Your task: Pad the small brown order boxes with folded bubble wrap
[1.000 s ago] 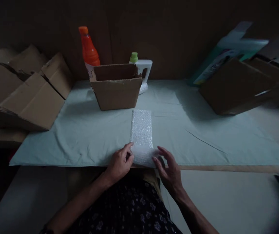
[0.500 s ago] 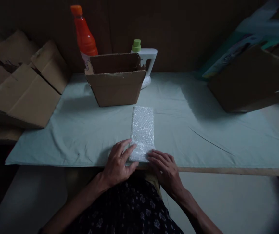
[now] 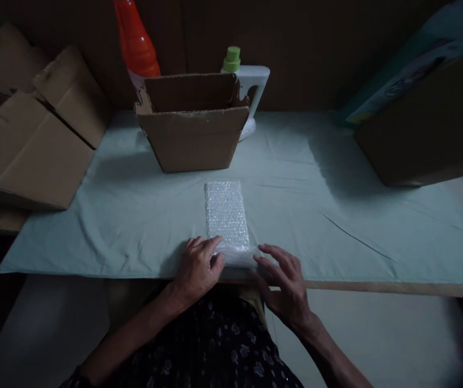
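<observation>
A strip of bubble wrap (image 3: 227,213) lies on the cloth-covered table, its near end folded over into a thicker roll by the front edge. My left hand (image 3: 199,269) grips the left side of that fold, index finger on top and thumb at the near side. Just off the right end of the fold is my right hand (image 3: 285,280), fingers apart and curved, with nothing in them. Whether anything is wrapped inside the bubble wrap cannot be seen.
An open cardboard box (image 3: 199,140) stands beyond the wrap. Behind it are an orange bottle (image 3: 138,46) and a white jug (image 3: 253,81) with a green cap. More cardboard boxes stand at left (image 3: 33,151) and right (image 3: 429,134), with a teal container (image 3: 401,81) behind the right one.
The near end of the bubble wrap is now folded thicker, and its far end has swung left. My right hand has come off it to the right and opened. The view has shifted slightly.
</observation>
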`<state>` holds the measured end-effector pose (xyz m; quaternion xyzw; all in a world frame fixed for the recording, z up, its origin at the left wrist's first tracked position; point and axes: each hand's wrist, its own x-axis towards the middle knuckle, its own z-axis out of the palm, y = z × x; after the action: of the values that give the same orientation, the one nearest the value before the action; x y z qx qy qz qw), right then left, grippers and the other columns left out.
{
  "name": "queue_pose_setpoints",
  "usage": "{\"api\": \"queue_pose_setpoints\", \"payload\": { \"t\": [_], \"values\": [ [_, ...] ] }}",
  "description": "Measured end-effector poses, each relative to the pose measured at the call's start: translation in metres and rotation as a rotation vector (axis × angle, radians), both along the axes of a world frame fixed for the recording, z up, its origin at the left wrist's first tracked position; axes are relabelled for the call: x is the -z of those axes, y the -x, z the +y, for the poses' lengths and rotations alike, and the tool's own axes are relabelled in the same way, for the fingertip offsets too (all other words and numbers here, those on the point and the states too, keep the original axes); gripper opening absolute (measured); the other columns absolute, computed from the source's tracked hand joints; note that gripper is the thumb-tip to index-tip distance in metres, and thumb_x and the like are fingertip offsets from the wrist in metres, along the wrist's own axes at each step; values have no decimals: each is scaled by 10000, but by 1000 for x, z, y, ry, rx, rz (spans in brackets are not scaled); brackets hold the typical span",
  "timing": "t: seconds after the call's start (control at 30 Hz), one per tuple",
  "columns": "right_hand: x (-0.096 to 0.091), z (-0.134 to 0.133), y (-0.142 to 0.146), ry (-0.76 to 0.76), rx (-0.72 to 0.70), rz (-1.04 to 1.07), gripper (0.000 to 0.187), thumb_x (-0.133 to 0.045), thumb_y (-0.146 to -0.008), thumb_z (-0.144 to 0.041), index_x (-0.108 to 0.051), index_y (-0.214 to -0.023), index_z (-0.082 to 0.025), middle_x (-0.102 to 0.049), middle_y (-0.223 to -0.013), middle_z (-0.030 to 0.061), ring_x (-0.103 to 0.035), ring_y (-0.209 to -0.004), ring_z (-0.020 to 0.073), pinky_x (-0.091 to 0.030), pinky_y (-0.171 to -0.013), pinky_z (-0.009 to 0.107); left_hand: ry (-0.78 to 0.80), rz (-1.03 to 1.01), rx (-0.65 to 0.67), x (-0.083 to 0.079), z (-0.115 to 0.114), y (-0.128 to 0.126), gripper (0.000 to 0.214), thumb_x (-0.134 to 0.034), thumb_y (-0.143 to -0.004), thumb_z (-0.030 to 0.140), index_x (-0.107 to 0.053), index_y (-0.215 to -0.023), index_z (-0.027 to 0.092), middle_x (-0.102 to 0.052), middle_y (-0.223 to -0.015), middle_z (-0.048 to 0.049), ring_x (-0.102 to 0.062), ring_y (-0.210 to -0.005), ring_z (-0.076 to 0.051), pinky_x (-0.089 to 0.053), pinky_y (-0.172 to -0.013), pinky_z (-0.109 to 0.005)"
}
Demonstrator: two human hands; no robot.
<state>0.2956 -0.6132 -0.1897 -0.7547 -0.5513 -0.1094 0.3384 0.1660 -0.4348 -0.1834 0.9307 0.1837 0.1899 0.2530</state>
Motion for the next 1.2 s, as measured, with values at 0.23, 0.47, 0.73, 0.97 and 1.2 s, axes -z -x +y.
{"api": "queue_pose_setpoints", "payload": {
  "t": [0.23, 0.47, 0.73, 0.97, 1.2],
  "values": [
    [2, 18, -7, 143, -109, -28, 196, -579, -946, -137, -637, -1115, -217, -745, -1138, 56, -605, -1201, 261, -426, -955, 425, -71, -57, 16, -2, 5, 10, 392, -676, -867, 290, -619, -1223, 136, -668, -1173, -145, -602, -1078, -286, -498, -933, -444],
    [-9, 22, -18, 145, -82, 227, 208, -575, -962, -228, -646, -1158, -220, -735, -972, 57, -668, -905, 209, -524, -790, 364, 65, -110, 103, -3, 10, 16, 257, -559, -910, 162, -640, -1154, 163, -724, -916, -63, -628, -868, -217, -499, -820, -385],
    [-2, 28, -24, 166, -139, -19, 323, -646, -913, -240, -626, -1235, -240, -681, -1265, 102, -591, -1203, 297, -474, -921, 469, -79, 16, -58, -1, 20, -1, 313, -630, -873, 195, -632, -1182, 151, -685, -1058, -118, -614, -990, -275, -518, -866, -446],
    [-8, 37, -27, 218, -231, 238, 228, -549, -979, -260, -657, -1179, -239, -740, -1078, 81, -661, -1032, 232, -519, -855, 410, 93, -86, 194, -7, 18, 17, 337, -588, -911, 189, -586, -1248, 169, -705, -1065, -77, -604, -1012, -236, -513, -911, -414],
    [-12, 37, -25, 144, -100, 76, 362, -619, -936, -300, -588, -1291, -238, -665, -1234, 123, -604, -1129, 283, -496, -896, 461, -12, 107, -30, -5, 24, 0, 339, -564, -906, 197, -594, -1242, 161, -697, -1008, -92, -614, -960, -263, -539, -868, -444]
  ]
}}
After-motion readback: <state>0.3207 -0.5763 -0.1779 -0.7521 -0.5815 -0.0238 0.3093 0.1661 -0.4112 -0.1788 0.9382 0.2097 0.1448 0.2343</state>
